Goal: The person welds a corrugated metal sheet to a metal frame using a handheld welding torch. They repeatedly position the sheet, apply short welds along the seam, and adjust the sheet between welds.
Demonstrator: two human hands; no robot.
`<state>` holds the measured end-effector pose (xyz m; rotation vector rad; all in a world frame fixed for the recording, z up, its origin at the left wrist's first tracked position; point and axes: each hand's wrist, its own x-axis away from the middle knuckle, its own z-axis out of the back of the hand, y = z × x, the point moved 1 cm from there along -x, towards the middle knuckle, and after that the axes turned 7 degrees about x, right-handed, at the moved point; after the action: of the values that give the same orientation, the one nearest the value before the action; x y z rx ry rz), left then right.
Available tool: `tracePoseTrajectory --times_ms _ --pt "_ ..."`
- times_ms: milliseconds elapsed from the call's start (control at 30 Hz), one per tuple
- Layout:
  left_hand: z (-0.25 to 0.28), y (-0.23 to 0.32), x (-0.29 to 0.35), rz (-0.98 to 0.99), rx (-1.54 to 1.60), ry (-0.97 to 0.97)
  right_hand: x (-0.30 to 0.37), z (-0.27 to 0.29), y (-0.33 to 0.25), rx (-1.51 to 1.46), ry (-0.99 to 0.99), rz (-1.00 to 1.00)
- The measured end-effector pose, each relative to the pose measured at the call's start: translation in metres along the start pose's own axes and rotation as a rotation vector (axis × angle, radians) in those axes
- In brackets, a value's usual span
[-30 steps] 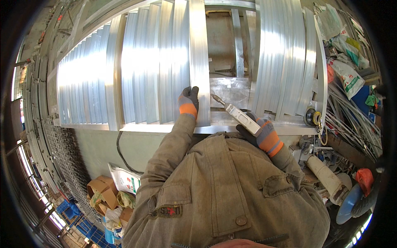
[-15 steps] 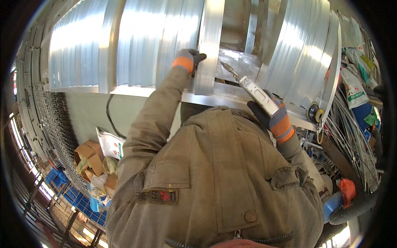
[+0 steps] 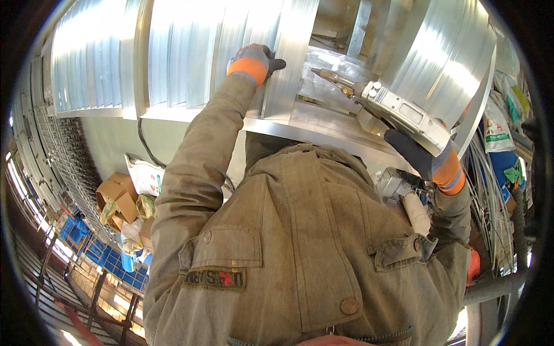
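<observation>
My gloved left hand (image 3: pixel 253 63) is closed on the edge of a flat silver metal strip (image 3: pixel 292 52), thumb laid across its top. Left of that strip lie ribbed, shiny metal panels (image 3: pixel 184 60). In my gloved right hand (image 3: pixel 427 155) is a white and silver welding gun (image 3: pixel 411 109). Its pointed, brass-coloured nozzle (image 3: pixel 329 75) points left toward the strip, apart from it. Below the nozzle shows a gap in the panels, with a dull metal plate (image 3: pixel 332 64) inside. The gun's body hides part of my right palm and fingers.
Another ribbed panel (image 3: pixel 444 55) stands on the right. A metal rail (image 3: pixel 283 128) runs along the near edge. Thin metal rods (image 3: pixel 490 196) and a white bag (image 3: pixel 496 124) are at the right. An open cardboard box (image 3: pixel 120 196) and a dark cable (image 3: pixel 144 144) lie lower left.
The welding gun has come up and to the right, nearer the camera, its nozzle now pointing more leftward. My left hand has slid farther up the strip. The view has shifted slightly.
</observation>
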<state>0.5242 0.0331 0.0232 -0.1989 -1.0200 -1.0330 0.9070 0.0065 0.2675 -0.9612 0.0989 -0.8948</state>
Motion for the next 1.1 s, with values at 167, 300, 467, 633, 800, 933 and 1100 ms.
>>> tracePoseTrajectory --times_ms 167,300,467,633,800,933,1100 --pt "0.004 0.000 -0.002 -0.010 -0.024 -0.016 -0.030 0.006 0.024 -0.039 -0.102 -0.041" --pt "0.005 0.000 -0.005 -0.038 -0.099 0.037 -0.052 -0.001 0.041 -0.245 -0.178 -0.089" --pt "0.011 0.002 -0.007 0.015 -0.106 -0.091 -0.080 -0.028 0.054 -0.314 -0.229 0.142" --pt "0.011 -0.002 -0.006 -0.050 -0.110 -0.059 -0.088 -0.049 0.061 -0.501 -0.439 -0.106" --pt "0.009 -0.002 -0.010 -0.012 -0.124 -0.097 -0.100 -0.069 0.068 -0.414 -0.403 0.076" --pt "0.010 0.001 -0.010 -0.017 -0.153 -0.098 -0.103 -0.082 0.077 -0.391 -0.429 0.153" --pt "0.010 0.004 -0.008 0.005 -0.133 -0.083 -0.107 -0.098 0.090 -0.341 -0.536 0.137"
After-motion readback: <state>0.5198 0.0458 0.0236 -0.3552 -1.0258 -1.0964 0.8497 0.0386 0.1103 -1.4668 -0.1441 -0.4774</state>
